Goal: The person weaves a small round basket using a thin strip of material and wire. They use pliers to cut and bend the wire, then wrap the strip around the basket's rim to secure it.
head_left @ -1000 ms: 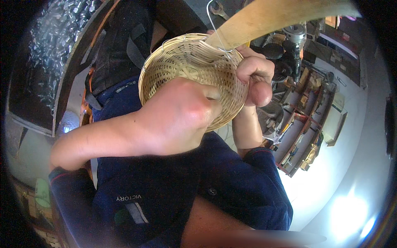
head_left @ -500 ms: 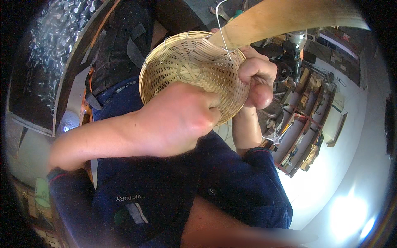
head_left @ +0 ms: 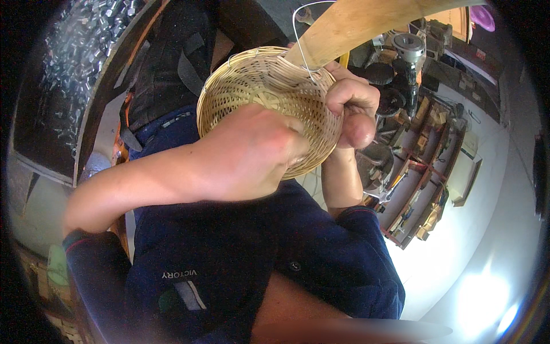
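Note:
A round woven wicker basket (head_left: 309, 109) is held up in front of my chest, its open side facing me. My right hand (head_left: 355, 112) is closed on its right rim, with some fingers hidden behind the weave. Across the basket's near side lies my left hand (head_left: 252, 149), fingers curled into a pinch; what they hold, if anything, is hidden. A broad flat bamboo strip (head_left: 355, 28) runs from the far rim up toward the upper right. Beside the strip's lower end, a thin pale wire (head_left: 295, 28) comes off the rim and loops upward.
At the left, a dark-edged tray (head_left: 103, 92) bears a heap of shiny metal fittings (head_left: 86, 57). To the right are a drill chuck (head_left: 409, 49), dark gear wheels (head_left: 380, 73) and a divided wooden rack (head_left: 415, 166) of tools. A black bag (head_left: 166, 74) lies beyond my left arm.
My left hand has moved a little up and away from me over the basket. The bamboo strip's outer end has swung upward. My right hand keeps its grip, nearly still.

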Action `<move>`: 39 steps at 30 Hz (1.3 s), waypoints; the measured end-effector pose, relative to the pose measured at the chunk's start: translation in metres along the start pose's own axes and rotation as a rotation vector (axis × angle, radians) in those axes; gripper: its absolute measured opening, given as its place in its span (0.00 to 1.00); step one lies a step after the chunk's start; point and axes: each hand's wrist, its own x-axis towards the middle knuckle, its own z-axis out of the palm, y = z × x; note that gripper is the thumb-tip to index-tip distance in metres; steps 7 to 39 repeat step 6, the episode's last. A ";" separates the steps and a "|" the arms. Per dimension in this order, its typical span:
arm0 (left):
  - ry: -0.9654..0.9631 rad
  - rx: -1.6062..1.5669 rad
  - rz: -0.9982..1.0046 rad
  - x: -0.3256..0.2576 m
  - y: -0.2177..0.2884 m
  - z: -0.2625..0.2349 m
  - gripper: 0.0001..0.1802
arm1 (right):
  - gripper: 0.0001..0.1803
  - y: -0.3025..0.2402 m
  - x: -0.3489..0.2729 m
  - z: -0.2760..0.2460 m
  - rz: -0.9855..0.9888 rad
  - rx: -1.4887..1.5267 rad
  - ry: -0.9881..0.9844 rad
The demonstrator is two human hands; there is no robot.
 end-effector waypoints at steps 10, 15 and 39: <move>-0.053 -0.049 -0.019 0.001 -0.005 -0.004 0.05 | 0.43 0.001 0.000 -0.002 -0.011 -0.044 -0.013; -0.053 -0.049 -0.019 0.001 -0.005 -0.004 0.05 | 0.43 0.001 0.000 -0.002 -0.011 -0.044 -0.013; -0.053 -0.049 -0.019 0.001 -0.005 -0.004 0.05 | 0.43 0.001 0.000 -0.002 -0.011 -0.044 -0.013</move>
